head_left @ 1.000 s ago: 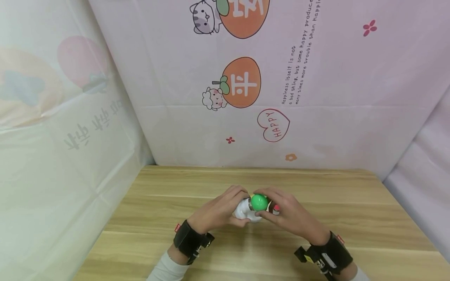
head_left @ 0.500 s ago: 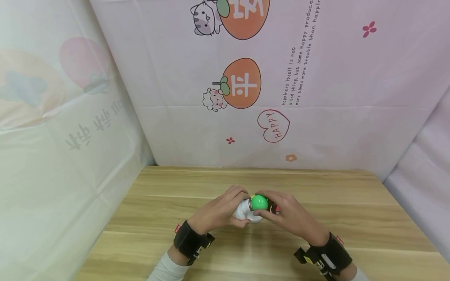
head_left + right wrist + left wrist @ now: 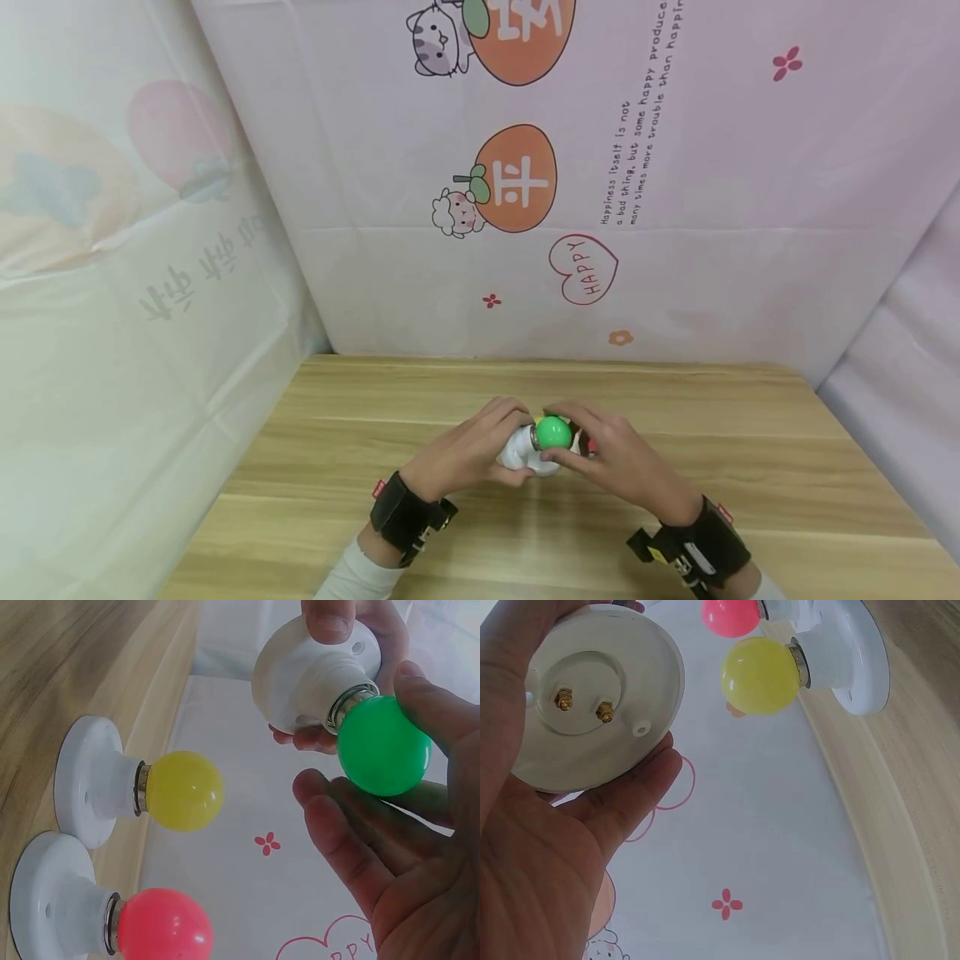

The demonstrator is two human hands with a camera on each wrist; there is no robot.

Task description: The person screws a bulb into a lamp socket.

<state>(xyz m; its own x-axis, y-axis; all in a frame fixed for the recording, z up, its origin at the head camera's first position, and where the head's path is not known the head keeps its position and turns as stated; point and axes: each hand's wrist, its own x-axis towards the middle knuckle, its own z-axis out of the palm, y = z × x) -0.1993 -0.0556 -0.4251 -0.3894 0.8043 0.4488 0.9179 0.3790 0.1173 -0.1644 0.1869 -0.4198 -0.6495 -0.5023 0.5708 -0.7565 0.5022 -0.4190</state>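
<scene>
My left hand grips the rim of a round white lamp holder, tilted so its socket faces right. Two brass screws show on its underside in the left wrist view. A green light bulb sits with its metal base in the socket, and a little of that metal shows at the mouth. My right hand holds the bulb between the thumb above and the fingers below, the fingers partly straight.
Behind the hands, a yellow bulb and a pink bulb stand in white holders on the wooden table. A printed white cloth rises at the table's back edge, with more cloth at both sides.
My right thumb and fingers have shifted slightly around the green bulb, and the hand now covers more of the pink bulb behind it. The left hand and lamp holder stay in place.
</scene>
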